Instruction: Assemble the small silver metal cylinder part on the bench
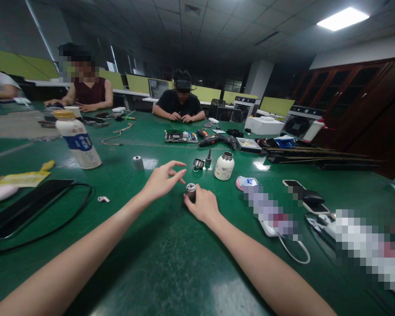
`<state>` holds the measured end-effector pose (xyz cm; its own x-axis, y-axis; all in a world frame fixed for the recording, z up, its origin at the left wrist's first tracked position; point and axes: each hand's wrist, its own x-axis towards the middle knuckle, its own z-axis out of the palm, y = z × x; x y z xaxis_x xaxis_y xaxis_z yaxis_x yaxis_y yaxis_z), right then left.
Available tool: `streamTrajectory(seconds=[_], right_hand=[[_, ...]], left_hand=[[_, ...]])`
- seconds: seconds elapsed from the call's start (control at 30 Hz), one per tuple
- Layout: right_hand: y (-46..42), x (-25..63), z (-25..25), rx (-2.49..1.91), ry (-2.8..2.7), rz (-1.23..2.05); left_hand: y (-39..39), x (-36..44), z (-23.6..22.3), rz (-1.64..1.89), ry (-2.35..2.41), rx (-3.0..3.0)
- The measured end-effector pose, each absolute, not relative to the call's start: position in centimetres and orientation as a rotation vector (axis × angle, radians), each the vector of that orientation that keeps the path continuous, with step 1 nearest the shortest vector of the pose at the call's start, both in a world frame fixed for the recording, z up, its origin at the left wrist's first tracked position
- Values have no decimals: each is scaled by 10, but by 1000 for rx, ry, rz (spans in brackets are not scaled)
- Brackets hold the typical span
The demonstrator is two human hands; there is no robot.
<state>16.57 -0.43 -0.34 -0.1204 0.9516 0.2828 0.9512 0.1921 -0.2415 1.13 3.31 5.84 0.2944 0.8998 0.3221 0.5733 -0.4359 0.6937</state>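
My right hand (206, 204) has its fingers wrapped round a small metal cylinder (191, 189) that stands upright on the green table. The cylinder's round top shows, with a dark ring in it. To its upper left hovers my left hand (164, 179), holding nothing, fingers stretched apart and close to the cylinder. A similar silver cylinder (138, 163) stands further left. Beyond my hands are a shiny metal cap (198, 164), a dark slender metal part (209, 158) and a white patterned bottle (224, 167) with its neck uncovered.
At left stand a milk bottle (80, 142) and a black tablet-like slab (29, 204) with a cable; a white earbud (103, 199) lies nearer. On the right are a phone (292, 186) and a black mouse (312, 197). Behind lie a circuit board (181, 137) and power drills (209, 141). Co-workers sit opposite.
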Motion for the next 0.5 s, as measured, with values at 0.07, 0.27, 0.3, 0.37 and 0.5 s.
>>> streamTrajectory(seconds=[0.07, 0.27, 0.3, 0.37, 0.5], right_hand=[[-4, 166, -4, -1786, -2106, 8], [-4, 166, -6, -1756, -2103, -12], [-4, 166, -6, -1753, -2108, -19], [-4, 166, -6, -1751, -2118, -31], [-4, 165, -6, -1759, -2128, -22]], left_hand=[[33, 11, 59, 1007, 1284, 2129], [29, 19, 49, 920, 1124, 2225], [29, 19, 49, 931, 1157, 2212], [30, 17, 51, 980, 1245, 2180], [33, 14, 52, 992, 1193, 2221]])
